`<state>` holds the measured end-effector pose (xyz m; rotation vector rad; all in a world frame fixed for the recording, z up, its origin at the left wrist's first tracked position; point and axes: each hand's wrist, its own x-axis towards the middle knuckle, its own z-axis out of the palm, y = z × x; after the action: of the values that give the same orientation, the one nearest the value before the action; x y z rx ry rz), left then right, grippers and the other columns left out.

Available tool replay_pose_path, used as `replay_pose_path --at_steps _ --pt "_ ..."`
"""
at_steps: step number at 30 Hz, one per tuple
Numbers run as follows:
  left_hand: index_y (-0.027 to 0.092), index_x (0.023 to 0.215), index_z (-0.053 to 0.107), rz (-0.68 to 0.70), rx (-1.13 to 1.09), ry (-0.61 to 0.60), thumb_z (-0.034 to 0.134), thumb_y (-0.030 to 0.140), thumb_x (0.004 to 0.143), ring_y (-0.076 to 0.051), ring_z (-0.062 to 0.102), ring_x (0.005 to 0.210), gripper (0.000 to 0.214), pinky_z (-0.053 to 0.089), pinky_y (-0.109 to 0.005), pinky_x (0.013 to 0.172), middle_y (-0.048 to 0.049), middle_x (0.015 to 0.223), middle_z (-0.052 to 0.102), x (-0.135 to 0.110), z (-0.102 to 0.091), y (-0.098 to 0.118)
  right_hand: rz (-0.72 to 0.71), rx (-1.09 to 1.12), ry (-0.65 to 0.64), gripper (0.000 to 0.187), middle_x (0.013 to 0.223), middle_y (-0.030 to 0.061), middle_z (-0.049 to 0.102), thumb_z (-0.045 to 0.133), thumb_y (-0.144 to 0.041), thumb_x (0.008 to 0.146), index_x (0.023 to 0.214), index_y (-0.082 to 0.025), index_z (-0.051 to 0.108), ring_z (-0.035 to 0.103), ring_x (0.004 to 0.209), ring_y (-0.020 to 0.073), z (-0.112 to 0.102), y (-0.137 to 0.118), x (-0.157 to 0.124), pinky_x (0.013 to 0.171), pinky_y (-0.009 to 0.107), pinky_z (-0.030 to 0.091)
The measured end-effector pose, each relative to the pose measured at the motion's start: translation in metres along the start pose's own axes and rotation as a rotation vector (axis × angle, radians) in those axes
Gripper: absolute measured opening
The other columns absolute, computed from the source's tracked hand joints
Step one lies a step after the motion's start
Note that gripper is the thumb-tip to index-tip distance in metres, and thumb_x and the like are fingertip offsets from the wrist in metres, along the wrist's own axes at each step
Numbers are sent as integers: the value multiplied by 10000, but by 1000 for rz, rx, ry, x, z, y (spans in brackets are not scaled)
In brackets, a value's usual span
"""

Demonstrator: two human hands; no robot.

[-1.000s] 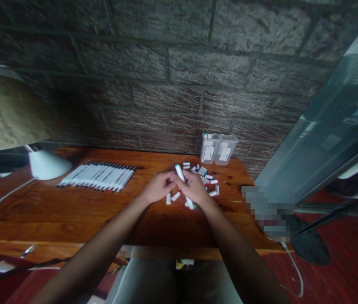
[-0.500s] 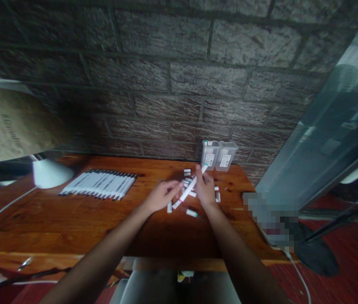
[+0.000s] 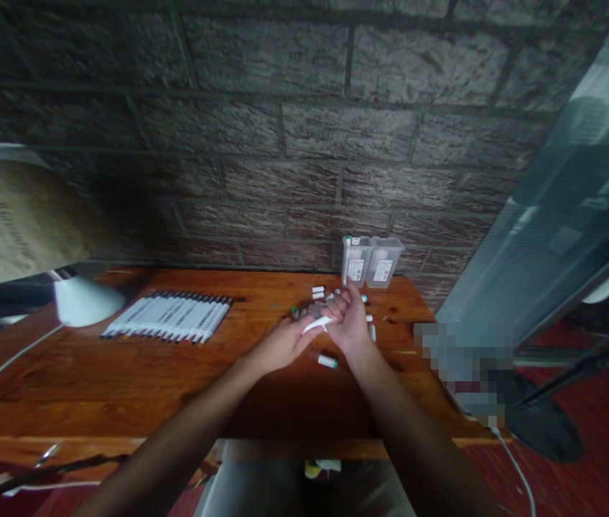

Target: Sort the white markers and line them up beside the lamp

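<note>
A white marker is held low over the table between my two hands, its ends mostly covered by fingers. My left hand is closed around its left part. From the other side my right hand grips it with curled fingers, the thumb pointing up. A small green end shows by my left fingers; I cannot tell whether it belongs to this marker. In front of my hands lies a white cap with a green end. More short white caps lie behind and to the right of my hands.
A row of white markers with dark ends lies side by side on the wooden table. Two clear plastic boxes stand at the wall, the left one holding something green-ended. A lamp is at the left, a blurred-out object at the right.
The marker has turned from a steep slant to a flatter one. My left hand has come in and closed on it, and my right fingers have curled over it.
</note>
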<state>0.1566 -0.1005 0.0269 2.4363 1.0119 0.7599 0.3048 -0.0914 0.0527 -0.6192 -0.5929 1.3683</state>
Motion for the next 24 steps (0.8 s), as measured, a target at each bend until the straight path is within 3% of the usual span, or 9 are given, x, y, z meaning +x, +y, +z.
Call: replay_pose_path --at_steps 2,5,8,11,14,17,20,22,24 --pt "192 1030 607 10 -21 -21 404 400 961 -196 615 889 299 460 -280 797 -77 969 676 2 5 6 39 56 40 577 380 -91 116 461 -542 874 514 -232 133 94 362 85 0 -5 0 353 243 197" --pt "181 814 576 -57 -167 -101 331 452 973 -153 569 667 399 450 -251 665 -28 709 622 3 5 11 33 106 22 570 364 -90 132 467 -499 878 518 -231 117 91 354 78 -12 -27 7 333 233 168" --pt "190 633 458 -151 -343 -175 234 516 976 -113 427 489 523 392 -239 556 29 511 450 -1 -8 4 -179 271 40 532 372 -98 130 483 -367 880 539 -213 104 76 355 70 -35 -57 19 328 206 168" --pt "191 594 418 -191 -324 66 276 538 961 -111 406 517 524 372 -240 573 34 527 410 -2 -22 -11 -248 321 38 512 375 -94 115 441 -302 909 541 -206 97 76 349 73 -50 -71 25 322 202 186" --pt "183 660 474 -181 -237 260 388 508 941 -112 440 585 439 368 -231 604 33 606 455 -1 -25 -19 -212 238 -35 558 402 -84 186 470 -416 923 519 -204 148 200 353 67 -40 -60 23 381 198 323" --pt "175 753 561 -131 -159 249 477 458 918 -111 471 628 338 364 -220 620 34 651 505 -3 -21 -16 -179 102 -114 599 487 -34 399 442 -654 872 493 -206 322 431 452 88 -22 -39 17 477 225 427" --pt "176 806 602 -116 -111 255 507 424 911 -113 494 640 286 365 -215 620 30 670 541 -7 -16 -8 -123 -14 -114 668 430 -46 351 380 -780 810 495 -196 463 306 357 65 -17 -24 15 357 207 272" --pt "178 847 609 -106 -91 277 488 403 926 -126 537 688 267 384 -218 654 13 727 587 -8 -15 -6 -124 -69 -27 696 387 -66 274 380 -805 787 481 -187 480 187 323 46 -20 -18 16 326 202 134" --pt "185 915 611 -81 -65 274 467 379 941 -147 581 766 243 404 -227 704 -12 819 634 -7 -16 -6 -142 -111 39 695 376 -72 255 398 -805 779 481 -183 488 170 323 42 -24 -15 17 330 202 88"
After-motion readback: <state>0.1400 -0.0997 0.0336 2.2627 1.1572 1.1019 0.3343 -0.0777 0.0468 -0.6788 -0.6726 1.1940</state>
